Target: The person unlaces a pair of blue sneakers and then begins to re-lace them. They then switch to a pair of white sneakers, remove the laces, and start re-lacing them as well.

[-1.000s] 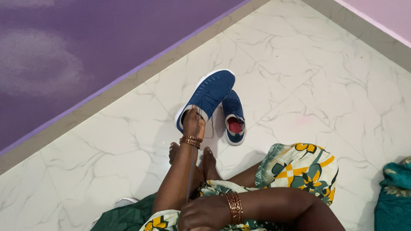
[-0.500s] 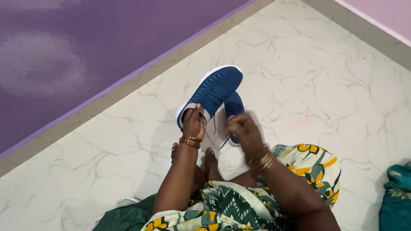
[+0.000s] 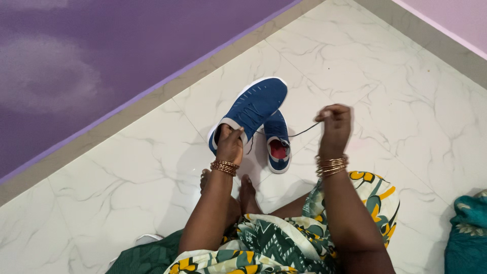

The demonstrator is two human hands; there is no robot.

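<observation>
left hand (image 3: pixel 230 144) grips knit blue shoe (image 3: pixel 252 110) at its collar | right hand (image 3: pixel 335 128) pinches thin dark lace (image 3: pixel 299 133), taut between them | glossy marble tile (image 3: pixel 395 101) beneath

**Bangles, Bare Arms and a Leafy Print**

Both arms are bare to above the elbow, with no sleeves in sight. The left hand (image 3: pixel 231 144) has a stack of thin gold-and-copper bangles (image 3: pixel 225 167) at the wrist. The right hand (image 3: pixel 334 127) wears a similar stack (image 3: pixel 332 165), a little thicker. A draped printed garment (image 3: pixel 284 243) covers the lap: dark green and cream, with yellow flowers and orange accents. Two bare feet (image 3: pixel 247 190) show below it, without shoes or socks.
</observation>
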